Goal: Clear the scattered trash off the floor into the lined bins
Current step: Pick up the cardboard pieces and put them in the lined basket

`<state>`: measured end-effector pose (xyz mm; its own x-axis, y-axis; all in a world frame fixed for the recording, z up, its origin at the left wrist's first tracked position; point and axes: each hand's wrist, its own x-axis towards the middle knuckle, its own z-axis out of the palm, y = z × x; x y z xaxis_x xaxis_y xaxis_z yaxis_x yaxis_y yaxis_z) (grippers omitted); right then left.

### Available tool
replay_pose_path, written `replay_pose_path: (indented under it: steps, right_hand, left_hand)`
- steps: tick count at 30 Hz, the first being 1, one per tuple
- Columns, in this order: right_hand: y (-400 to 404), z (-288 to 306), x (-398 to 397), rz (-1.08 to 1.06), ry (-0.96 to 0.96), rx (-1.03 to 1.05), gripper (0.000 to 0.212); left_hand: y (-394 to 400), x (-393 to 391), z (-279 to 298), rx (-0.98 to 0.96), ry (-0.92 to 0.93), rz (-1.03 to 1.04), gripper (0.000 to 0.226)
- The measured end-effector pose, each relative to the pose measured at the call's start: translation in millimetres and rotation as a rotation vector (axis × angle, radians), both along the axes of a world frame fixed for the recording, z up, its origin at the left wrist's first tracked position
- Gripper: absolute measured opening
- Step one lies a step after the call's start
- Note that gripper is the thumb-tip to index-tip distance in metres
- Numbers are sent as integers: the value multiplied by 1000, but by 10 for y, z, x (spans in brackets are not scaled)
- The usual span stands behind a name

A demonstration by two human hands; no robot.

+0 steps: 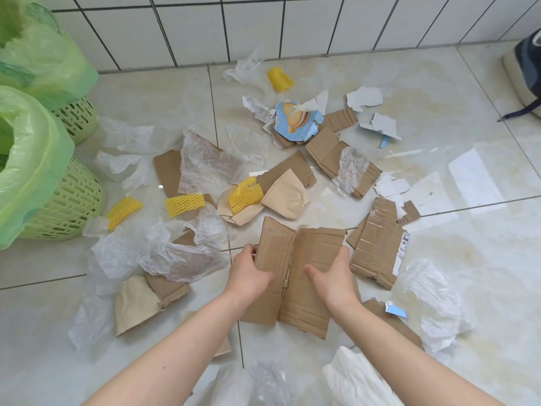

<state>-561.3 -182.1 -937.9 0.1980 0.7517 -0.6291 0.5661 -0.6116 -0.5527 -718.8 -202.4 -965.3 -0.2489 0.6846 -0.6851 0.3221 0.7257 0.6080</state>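
Two flat brown cardboard pieces lie side by side on the tiled floor in front of me. My left hand [248, 273] grips the left edge of the left cardboard piece [275, 247], thumb on top. My right hand [333, 276] holds the right cardboard piece [313, 288] at its right edge, thumb spread across its face. Around them lie more torn cardboard [377, 244], clear plastic film [175, 259], yellow foam netting [184, 204] and torn white paper [364, 98]. Two green baskets lined with green bags stand at the left, one near [63, 209] and one farther back [77, 118].
A white tiled wall [263, 24] runs along the back. A dark shoe [527, 74] stands at the far right. A blue biscuit wrapper [298, 121] lies among cardboard near the wall. White crumpled plastic [360, 379] lies close below my arms.
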Motion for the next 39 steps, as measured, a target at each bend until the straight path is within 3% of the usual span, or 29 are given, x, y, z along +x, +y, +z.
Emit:
replay_pose_path:
  steps: [5, 9, 14, 21, 28, 33, 39]
  right_hand:
    - [24, 10, -9, 5, 50, -1, 40]
    - [8, 26, 3, -63, 155, 46, 35]
    - [98, 341, -44, -80, 314, 111, 37]
    - [241, 1062, -360, 171, 461, 126, 21]
    - [483, 1686, -1309, 435, 552, 151, 21]
    - [654, 2026, -2174, 551, 626, 216, 17]
    - [747, 2192, -3197, 503, 717, 144, 19]
  left_hand:
    - [-4, -79, 49, -33, -161, 133, 51]
    - [-51, -133, 174, 6, -200, 133, 36]
    - [-123, -459, 475, 73, -268, 288, 28]
    - [-266, -1108, 1103, 294, -282, 570, 21]
    - [-451, -1955, 1858, 503, -131, 670, 16]
    - [-464, -2687, 2171, 638, -14, 749, 26]
    - [-274, -3319, 2238, 781, 17, 879, 27]
